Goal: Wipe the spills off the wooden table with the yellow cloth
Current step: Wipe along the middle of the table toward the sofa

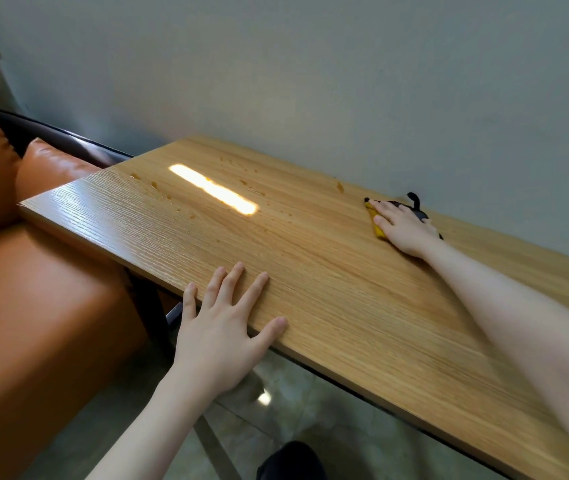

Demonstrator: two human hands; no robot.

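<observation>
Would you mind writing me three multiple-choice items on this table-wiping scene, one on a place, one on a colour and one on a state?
1. Where does the yellow cloth lie?
A. on the table's far side near the wall, under the right hand
B. on the orange sofa
C. on the floor

2. What colour is the sofa beside the table?
A. grey
B. orange-brown
C. green

3. How is the left hand placed?
A. clenched round the cloth
B. lifted clear of the table
C. flat, fingers spread, on the table's near edge

Key: 1 A, the right hand presses the cloth onto the wooden table close to the wall; 2 B, its leather looks orange-brown; 3 C, straight fingers rest on the wood, holding nothing.
</observation>
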